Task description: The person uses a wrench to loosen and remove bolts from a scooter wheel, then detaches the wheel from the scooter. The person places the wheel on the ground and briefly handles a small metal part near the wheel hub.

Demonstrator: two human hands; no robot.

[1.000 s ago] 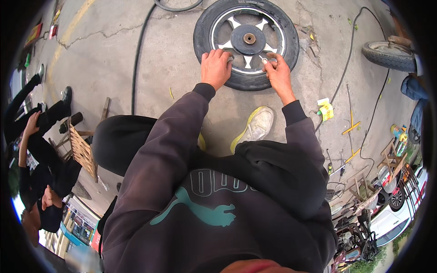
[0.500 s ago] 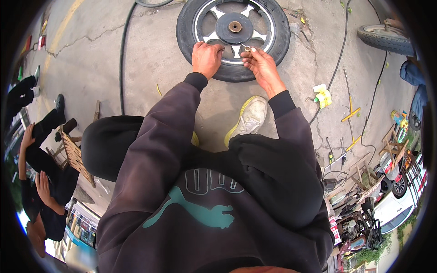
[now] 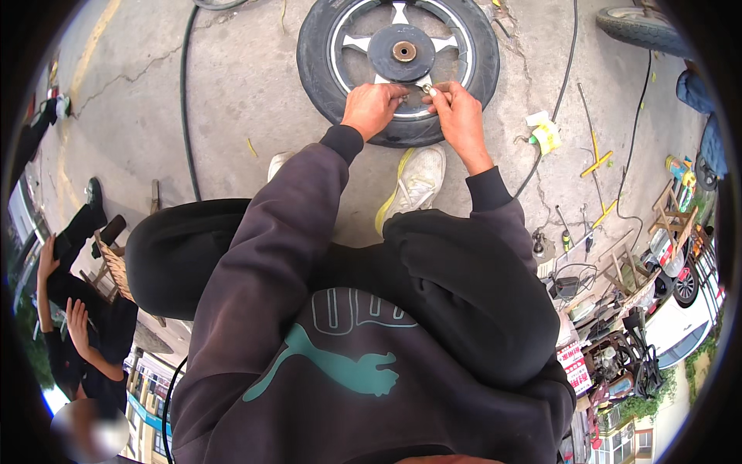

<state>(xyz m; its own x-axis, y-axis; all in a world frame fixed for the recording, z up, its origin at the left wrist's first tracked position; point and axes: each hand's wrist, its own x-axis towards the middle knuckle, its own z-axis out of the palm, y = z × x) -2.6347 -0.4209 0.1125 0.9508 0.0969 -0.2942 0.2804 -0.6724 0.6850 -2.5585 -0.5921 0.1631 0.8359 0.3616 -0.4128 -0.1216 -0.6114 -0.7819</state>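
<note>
A spoked wheel with a black tyre (image 3: 318, 73) lies flat on the ground in front of me. A dark round hub disc (image 3: 382, 66) sits at its centre, with a brown metal bushing (image 3: 403, 51) in the middle. My right hand (image 3: 461, 124) pinches a small ring-shaped metal piece (image 3: 427, 89) at the disc's near edge. Beside it, over the near side of the rim, the thumb and fingers of my left hand (image 3: 371, 108) are closed together. What the left fingers hold, if anything, is too small to make out.
A black hose (image 3: 188, 116) runs along the left and a cable (image 3: 570, 77) along the right. Right of me lie a yellow-and-white packet (image 3: 546, 135) and yellow-handled tools (image 3: 596, 162). Another wheel (image 3: 641, 29) is at the far right. A person (image 3: 85, 332) sits at the left.
The wheel has turned, so its spokes point differently. Both hands have shifted slightly right and nearer, staying at the disc's near edge. A second shoe now shows left of my left arm.
</note>
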